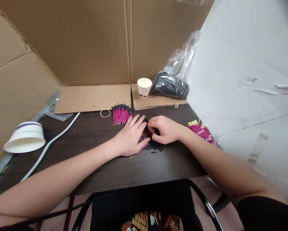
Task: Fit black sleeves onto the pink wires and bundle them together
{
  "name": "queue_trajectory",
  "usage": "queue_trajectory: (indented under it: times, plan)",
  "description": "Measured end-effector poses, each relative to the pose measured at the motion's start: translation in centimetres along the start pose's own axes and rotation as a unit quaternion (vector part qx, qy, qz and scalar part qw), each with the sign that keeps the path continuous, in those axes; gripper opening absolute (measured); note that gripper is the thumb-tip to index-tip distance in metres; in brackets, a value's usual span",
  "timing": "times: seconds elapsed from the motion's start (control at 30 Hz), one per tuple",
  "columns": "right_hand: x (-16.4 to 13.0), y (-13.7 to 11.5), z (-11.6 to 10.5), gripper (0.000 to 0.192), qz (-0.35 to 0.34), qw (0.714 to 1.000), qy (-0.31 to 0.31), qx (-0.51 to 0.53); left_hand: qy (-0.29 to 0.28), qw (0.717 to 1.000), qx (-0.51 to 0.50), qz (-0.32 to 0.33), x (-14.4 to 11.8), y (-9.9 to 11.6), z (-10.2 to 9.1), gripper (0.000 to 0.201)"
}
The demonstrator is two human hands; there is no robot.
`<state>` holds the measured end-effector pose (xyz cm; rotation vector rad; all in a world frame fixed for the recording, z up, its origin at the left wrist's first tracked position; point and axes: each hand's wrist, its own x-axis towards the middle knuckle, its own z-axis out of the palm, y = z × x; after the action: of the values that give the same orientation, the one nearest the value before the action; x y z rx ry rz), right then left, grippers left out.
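Both hands are meeting over a loose pile of pink sticks (150, 141) with black caps, lying at the middle of the dark table (91, 134). The left hand (130, 138) is resting flat on the pile's left edge, fingers stretched out and pointing far-right. The right hand (164, 130) is curling its fingers down onto the pile's far side, apparently pinching sticks, though the exact grip is hidden. The sticks are lying mostly left to right, right under both sets of fingertips. A bundle (121, 114) is sitting just far-left of the hands, another (201, 131) just right.
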<state>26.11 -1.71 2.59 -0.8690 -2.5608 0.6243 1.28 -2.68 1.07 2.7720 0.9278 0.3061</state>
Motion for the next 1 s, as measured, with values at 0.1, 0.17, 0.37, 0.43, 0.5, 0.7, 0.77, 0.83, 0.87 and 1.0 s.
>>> queue_trajectory:
  times: [0.1,0.17,0.37,0.43,0.5,0.7,0.77,0.83,0.87,1.0]
  plan:
    - [0.0,0.0,0.0,0.013,-0.002,1.000,0.000,0.001,0.002,1.000,-0.006,0.006,0.0,0.0,0.0,0.063]
    - [0.0,0.0,0.0,0.013,-0.003,1.000,0.001,0.001,0.013,1.000,-0.018,0.019,0.0,-0.1,0.2,0.063]
    - [0.0,0.1,0.2,0.013,-0.010,1.000,0.006,0.011,0.086,0.988,-0.091,0.088,0.0,-0.7,0.5,0.042]
    - [0.0,0.1,0.2,0.012,-0.008,1.000,0.003,0.011,0.118,0.984,-0.096,0.088,0.1,-0.9,0.4,0.036]
    - [0.0,0.1,0.1,0.013,-0.004,1.000,-0.002,0.006,0.148,0.984,-0.067,0.072,0.2,-1.0,0.2,0.035]
    - [0.1,-0.2,0.0,0.014,0.007,1.000,-0.011,-0.004,0.139,0.984,0.093,-0.066,0.8,-1.3,-0.6,0.052]
    - [0.1,-0.3,0.0,0.015,0.007,1.000,-0.012,-0.003,0.121,0.979,0.120,-0.115,0.9,-1.3,-0.7,0.059]
    - [0.2,-0.3,0.1,0.015,0.006,1.000,-0.012,-0.002,0.098,0.974,0.143,-0.146,1.0,-1.2,-0.8,0.065]
    - [0.2,-0.3,0.1,0.016,0.006,1.000,-0.012,0.000,0.087,0.972,0.151,-0.155,1.0,-1.1,-0.8,0.067]
    - [0.2,-0.3,0.1,0.016,0.009,1.000,-0.012,-0.004,0.074,0.969,0.157,-0.177,1.0,-0.7,-0.9,0.070]
